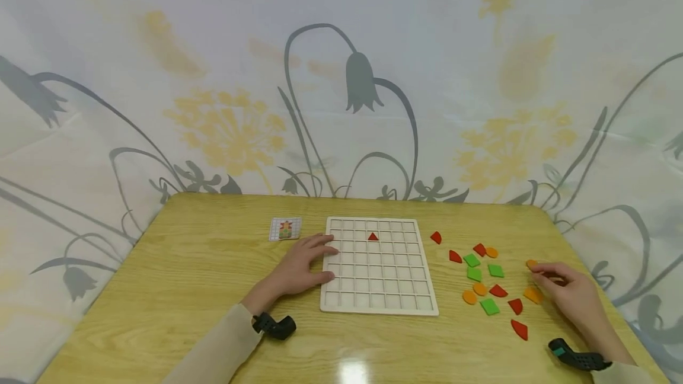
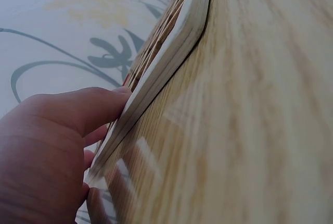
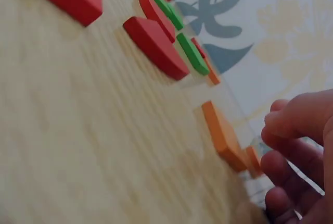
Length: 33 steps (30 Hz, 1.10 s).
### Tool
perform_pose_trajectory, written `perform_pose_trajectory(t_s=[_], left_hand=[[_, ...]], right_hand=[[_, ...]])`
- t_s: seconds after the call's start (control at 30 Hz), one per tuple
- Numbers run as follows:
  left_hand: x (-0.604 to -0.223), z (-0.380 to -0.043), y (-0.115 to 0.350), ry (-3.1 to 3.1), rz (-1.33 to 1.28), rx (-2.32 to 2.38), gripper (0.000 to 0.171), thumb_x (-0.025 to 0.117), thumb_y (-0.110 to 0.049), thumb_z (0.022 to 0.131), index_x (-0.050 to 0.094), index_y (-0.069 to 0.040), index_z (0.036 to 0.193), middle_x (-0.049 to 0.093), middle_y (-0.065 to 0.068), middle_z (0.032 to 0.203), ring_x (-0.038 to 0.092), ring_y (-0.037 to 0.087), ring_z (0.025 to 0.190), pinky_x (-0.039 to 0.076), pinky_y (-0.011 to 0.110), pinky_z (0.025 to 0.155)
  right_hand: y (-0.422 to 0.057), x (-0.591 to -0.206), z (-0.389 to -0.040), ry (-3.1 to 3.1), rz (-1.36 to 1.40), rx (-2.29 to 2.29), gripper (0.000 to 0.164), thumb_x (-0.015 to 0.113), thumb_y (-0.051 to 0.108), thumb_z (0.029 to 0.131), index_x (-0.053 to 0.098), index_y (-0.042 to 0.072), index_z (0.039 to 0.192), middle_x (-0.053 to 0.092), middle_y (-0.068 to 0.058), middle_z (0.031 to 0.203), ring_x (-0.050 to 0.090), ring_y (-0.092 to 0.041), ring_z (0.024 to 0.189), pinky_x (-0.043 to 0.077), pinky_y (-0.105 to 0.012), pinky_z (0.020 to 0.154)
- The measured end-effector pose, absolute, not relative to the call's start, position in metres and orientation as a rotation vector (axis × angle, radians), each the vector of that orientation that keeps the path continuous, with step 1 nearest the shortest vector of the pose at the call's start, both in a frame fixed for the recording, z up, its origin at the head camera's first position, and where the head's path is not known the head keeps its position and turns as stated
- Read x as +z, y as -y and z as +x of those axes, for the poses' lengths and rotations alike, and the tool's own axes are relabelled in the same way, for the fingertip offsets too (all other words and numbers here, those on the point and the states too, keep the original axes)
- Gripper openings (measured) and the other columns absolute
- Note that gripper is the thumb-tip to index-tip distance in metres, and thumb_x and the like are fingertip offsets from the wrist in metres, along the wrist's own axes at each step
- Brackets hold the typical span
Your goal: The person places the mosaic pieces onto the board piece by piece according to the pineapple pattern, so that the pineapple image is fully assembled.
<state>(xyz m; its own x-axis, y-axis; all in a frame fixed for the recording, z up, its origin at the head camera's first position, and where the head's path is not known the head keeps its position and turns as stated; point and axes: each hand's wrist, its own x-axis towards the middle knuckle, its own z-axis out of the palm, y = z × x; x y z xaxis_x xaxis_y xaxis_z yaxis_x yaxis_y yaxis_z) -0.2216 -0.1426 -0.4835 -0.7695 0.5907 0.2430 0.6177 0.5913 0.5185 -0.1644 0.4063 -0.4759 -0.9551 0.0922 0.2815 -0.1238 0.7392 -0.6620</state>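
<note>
Disc (image 1: 531, 264), orange, lies on the right side, at the fingertips of the right hand (image 1: 573, 295); round, so no long axis; right hand clearly nearer, left hand (image 1: 297, 265) well apart, beyond the board; right fingers bent, disc just at the tips, cannot tell whether pinched or only touched; orange block (image 1: 532, 295) just beside, on the near side of the disc.

Key relation, as I judge it: board (image 1: 376, 285) lies to the left of disc and right hand; straight line between crosses green squares (image 1: 495, 270) lying loose; red wedges (image 1: 520, 329) also scattered around there, some near the board's right edge.

Board flat, near square, no clear long axis; red triangle (image 1: 373, 236) sits in its upper part; left hand rests on the left edge, fingers spread over the rim, thumb on it too; hands wide apart; card (image 1: 286, 229) with small coloured pattern lies beyond left hand, beside the board's far left corner; all on wooden table (image 1: 213, 265).
</note>
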Motion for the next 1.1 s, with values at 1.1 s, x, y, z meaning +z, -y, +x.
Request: perform_pose_trajectory(t_s=[1.1], left_hand=[[-0.484, -0.221, 0.144, 2.767, -1.04, -0.941, 0.049, 0.068, -0.037, 0.093, 0.062, -0.013, 0.135, 0.041, 0.009, 0.155, 0.029, 0.038, 0.145, 0.024, 0.062, 0.113]], right_hand=[[-0.415, -0.458, -0.165, 2.932, 0.249, 1.113, 0.024, 0.07, 0.009, 0.093, 0.069, -0.004, 0.113, 0.07, -0.012, 0.106, 0.058, -0.002, 0.076, 0.05, -0.023, 0.063]])
